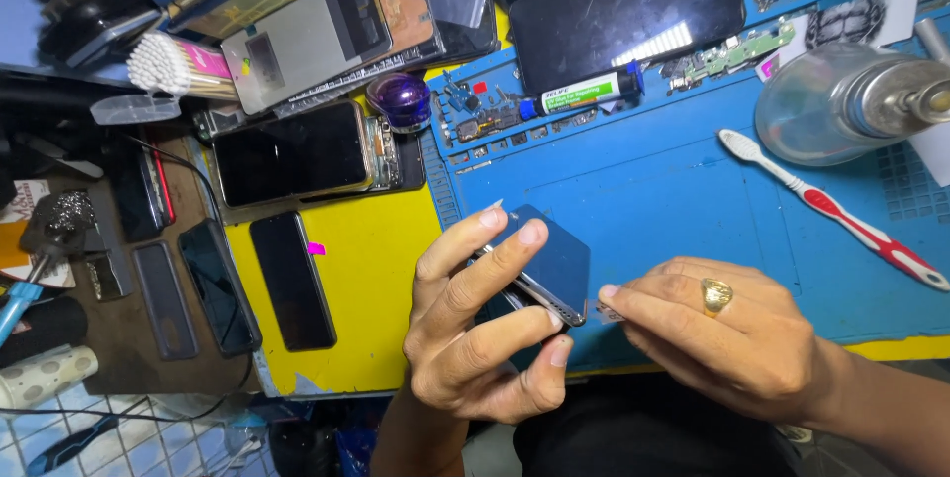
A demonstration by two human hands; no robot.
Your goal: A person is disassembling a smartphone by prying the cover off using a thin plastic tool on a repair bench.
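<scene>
L hand (pixel 475 324) is clamped on a dark blue phone (pixel 547 261), held tilted above the near edge of the desk (pixel 366 269), over the front part of the blue work mat (pixel 673 210). Thumb under the phone's lower corner, index + middle fingers across its top face. R hand (pixel 717 338), gold ring (pixel 715 294) on one finger, has its fingertips pinched together on a small thin bit (pixel 610 314) right at the phone's lower corner; too small to tell what it is. The 2 hands are close, nearly touching at that corner.

Mat covers the R part of the desk; the L part is yellow. On the mat: red/white toothbrush (pixel 831 208) lying diagonally toward the R edge, clear round bottle (pixel 841 106) w/ metal top at the far R, white tube w/ blue cap (pixel 584 93) near the far edge, small green circuit board (pixel 737 53) beside it, big black screen panel (pixel 623 12) at the far edge. Purple round jar (pixel 401 101) sits at the mat's far L corner.

Yellow part: 2 dark phones (pixel 292 279) lying side by side near the L edge, a larger phone (pixel 292 152) behind them, a grey back panel (pixel 307 42) further back, a pack of cotton swabs (pixel 173 66) at the far L.
</scene>
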